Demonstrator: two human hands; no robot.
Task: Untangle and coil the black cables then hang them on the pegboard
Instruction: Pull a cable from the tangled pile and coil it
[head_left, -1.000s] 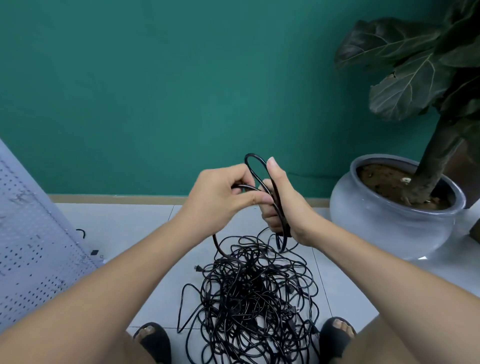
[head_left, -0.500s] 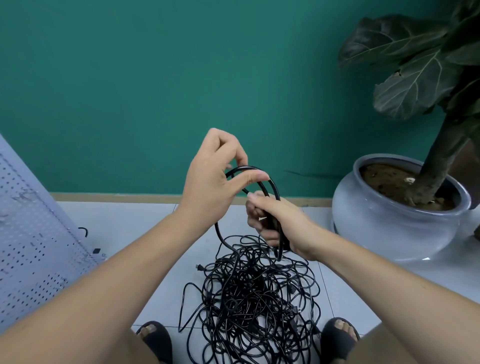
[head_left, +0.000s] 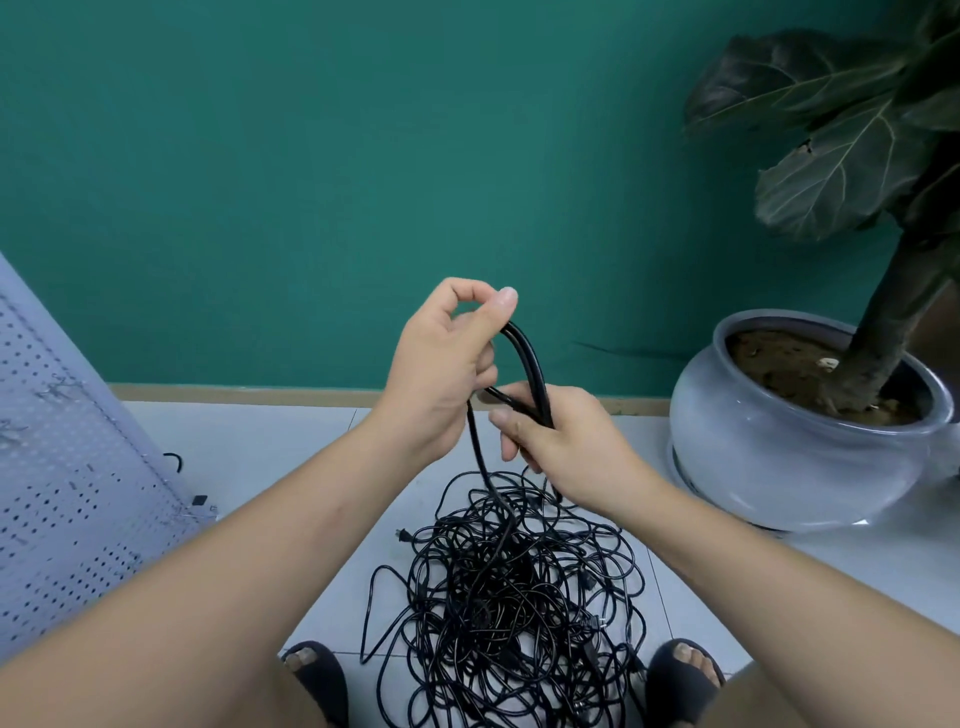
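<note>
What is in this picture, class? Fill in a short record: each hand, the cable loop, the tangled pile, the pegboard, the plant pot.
left hand: pinches the top of the cable loop
right hand: grips the loop's base
cable pile: tangled on the floor, between the feet
pegboard: far left, tilted
plant pot: right, by the green wall

Glossy black cables (head_left: 519, 597), glazed pot (head_left: 789, 467), perhaps metal pegboard (head_left: 67, 493)

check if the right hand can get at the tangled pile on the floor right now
Probably yes for the path: the pile lies just below the right hand with nothing between. But that hand grips the cable loop, so it isn't free.
</note>
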